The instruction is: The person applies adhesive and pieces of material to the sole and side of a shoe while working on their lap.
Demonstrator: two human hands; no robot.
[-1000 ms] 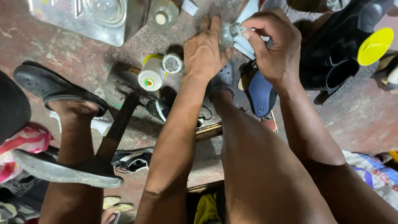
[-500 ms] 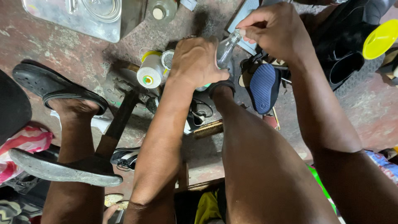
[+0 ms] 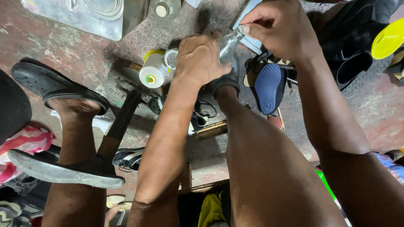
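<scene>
The left hand [image 3: 200,59] is closed around the lower part of a small clear bottle [image 3: 229,45], which tilts up to the right between the two hands, above the stained red floor [image 3: 54,50] and just over the person's right foot. The right hand [image 3: 280,29] is closed at the bottle's top end, its fingertips [image 3: 248,28] pinched together on the neck or cap; which of the two cannot be told. Just left of the left hand a white spool of thread with a yellow rim [image 3: 153,71] lies on its side, touching a smaller round container [image 3: 171,58] behind it. A shoe turned up to show its blue sole [image 3: 269,86] lies just right of the bottle, beneath the right wrist. Farther right sit black shoes [image 3: 353,46] and a yellow lid [image 3: 388,40]. A metal tin [image 3: 73,19] stands at the upper left, with a small jar [image 3: 164,8] beside it. The left foot wears a black sandal [image 3: 54,86], and below it a worn grey sole [image 3: 63,172] rests on a dark iron stand [image 3: 120,126]. A brush [image 3: 210,130] lies on the floor between the legs.
</scene>
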